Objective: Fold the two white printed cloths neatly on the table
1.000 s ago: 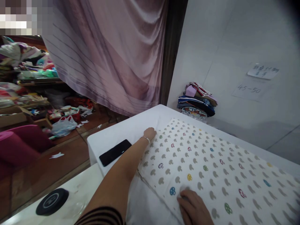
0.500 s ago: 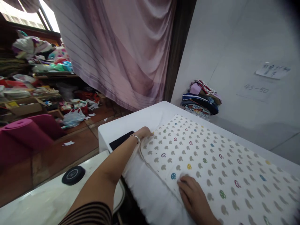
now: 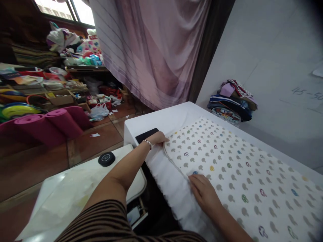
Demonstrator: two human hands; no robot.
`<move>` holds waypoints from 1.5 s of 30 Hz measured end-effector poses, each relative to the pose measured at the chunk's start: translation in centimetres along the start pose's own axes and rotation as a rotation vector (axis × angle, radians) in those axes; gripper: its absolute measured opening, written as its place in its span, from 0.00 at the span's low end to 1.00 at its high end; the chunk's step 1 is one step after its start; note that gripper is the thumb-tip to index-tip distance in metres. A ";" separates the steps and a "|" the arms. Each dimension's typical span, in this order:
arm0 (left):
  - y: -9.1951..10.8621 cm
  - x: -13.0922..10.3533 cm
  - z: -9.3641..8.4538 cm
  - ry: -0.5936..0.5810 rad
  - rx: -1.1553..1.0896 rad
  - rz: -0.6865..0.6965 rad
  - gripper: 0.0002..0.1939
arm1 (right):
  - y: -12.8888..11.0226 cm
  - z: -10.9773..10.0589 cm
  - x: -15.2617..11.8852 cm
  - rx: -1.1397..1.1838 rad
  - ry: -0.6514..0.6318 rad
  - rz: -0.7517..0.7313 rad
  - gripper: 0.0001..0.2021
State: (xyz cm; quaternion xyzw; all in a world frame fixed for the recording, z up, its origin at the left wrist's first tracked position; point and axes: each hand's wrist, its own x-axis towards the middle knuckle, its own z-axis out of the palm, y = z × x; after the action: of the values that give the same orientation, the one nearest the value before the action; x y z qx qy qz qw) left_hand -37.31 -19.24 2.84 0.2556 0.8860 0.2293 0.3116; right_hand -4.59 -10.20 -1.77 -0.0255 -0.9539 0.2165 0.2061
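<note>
A white quilted pad (image 3: 219, 148) printed with grey and coloured mushrooms lies spread on a white-covered bed (image 3: 161, 114). My left hand (image 3: 158, 137), with a bracelet at the wrist, is closed on the pad's far left corner. Nearer to me, my right hand (image 3: 203, 191) has its fingers bent over the pad's near edge, pinching the border; its thumb is partly hidden. Just beyond my left wrist is a flat black item (image 3: 146, 135) on the bed.
A white table (image 3: 75, 178) at the lower left carries a round black object (image 3: 106, 159) and a pale crumpled sheet. Folded cloths (image 3: 229, 101) are stacked against the wall. A pink curtain (image 3: 156, 50) hangs behind. Rolled magenta mats (image 3: 40, 129) and clutter fill the left.
The view has swung left and shows more of the table. My right hand has moved from the pad's top to its edge and grips there. My left hand stays at the corner.
</note>
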 end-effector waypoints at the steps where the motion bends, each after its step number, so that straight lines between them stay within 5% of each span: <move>1: -0.2 -0.4 0.2 -0.005 -0.020 -0.004 0.12 | -0.1 0.1 0.6 0.005 -0.022 0.004 0.13; 17: -1.8 -1.8 1.5 0.068 -0.182 0.030 0.06 | -2.5 3.2 11.9 -0.226 -0.357 0.222 0.12; 34: -2.8 -1.2 2.5 0.134 -0.329 0.035 0.13 | -3.3 4.2 12.4 -0.398 -0.421 0.062 0.12; 45: -3.2 -1.2 2.1 0.174 -0.319 0.072 0.04 | -3.9 5.4 11.7 -0.352 -0.354 0.048 0.12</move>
State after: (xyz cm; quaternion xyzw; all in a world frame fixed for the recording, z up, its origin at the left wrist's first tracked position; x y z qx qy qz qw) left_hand -36.05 -21.91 0.05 0.2136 0.8524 0.3990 0.2618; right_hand -17.32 -14.32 -0.06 -0.0453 -0.9973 0.0528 0.0232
